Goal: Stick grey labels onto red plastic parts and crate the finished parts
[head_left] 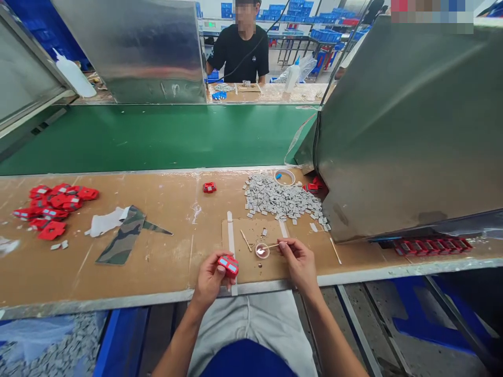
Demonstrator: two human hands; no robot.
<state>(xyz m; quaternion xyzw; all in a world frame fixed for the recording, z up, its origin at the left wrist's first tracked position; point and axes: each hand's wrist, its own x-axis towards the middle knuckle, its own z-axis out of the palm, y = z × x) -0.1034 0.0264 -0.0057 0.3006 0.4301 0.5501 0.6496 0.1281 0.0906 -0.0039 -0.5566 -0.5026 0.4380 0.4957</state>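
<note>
Left hand: got a red piece pinched, near the counter's front edge
Right hand: pinching a thin stick, tip at the little cup
Grey bits: big ol' heap past the cup

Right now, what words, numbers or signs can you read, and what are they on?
None can be read for sure.
Pale marks on the shiny grey metal panel: too blurred.
Tiny white print on the black short-sleeved shirt: too small.
Bright green patch at the back: too small.
</note>
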